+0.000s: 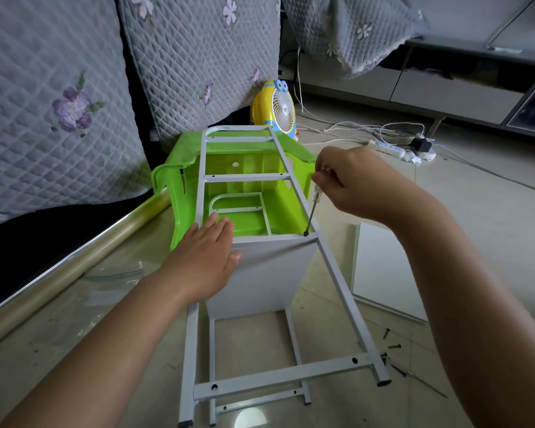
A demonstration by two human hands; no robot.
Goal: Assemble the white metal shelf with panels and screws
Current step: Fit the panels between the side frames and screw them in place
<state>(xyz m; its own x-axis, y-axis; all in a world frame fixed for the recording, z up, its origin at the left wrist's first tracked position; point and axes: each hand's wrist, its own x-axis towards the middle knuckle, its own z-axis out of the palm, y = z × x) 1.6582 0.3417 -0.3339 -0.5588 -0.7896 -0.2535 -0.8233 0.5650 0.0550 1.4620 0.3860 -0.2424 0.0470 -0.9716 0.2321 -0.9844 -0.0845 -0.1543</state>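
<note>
A white metal shelf frame point(337, 267) lies tilted on the floor, its far end resting over a green plastic stool point(244, 156). A white panel point(260, 273) stands between the two side frames. My left hand point(204, 251) rests flat on the panel's top edge, fingers straight. My right hand point(346, 183) grips the clear handle of a screwdriver point(312, 211). Its tip sits on a dark screw point(305, 233) at the panel's top right corner, by the right rail.
A second white panel point(383, 267) lies on the floor to the right. Loose dark screws point(391, 347) are scattered near the frame's foot. A yellow fan point(275, 109), a power strip point(389, 148) with cables, and a quilted sofa point(59, 103) stand behind.
</note>
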